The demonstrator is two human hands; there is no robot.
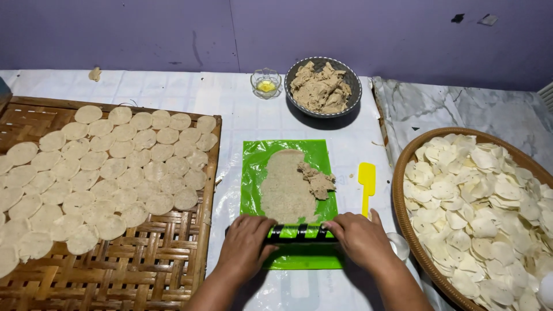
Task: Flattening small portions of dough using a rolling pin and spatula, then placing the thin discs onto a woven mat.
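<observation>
A: What is held in the head view?

B: A black roller with green stripes (299, 232) is gripped at both ends, by the left hand (245, 245) and the right hand (360, 239). It is laid across the near end of a green plastic sheet (253, 173).

A: What is on the sheet?

B: A flat patch of pale brown dough (285, 187) is spread there, with a lump on its right edge. A yellow plastic scraper (367, 178) is seen just beside the sheet.
</observation>
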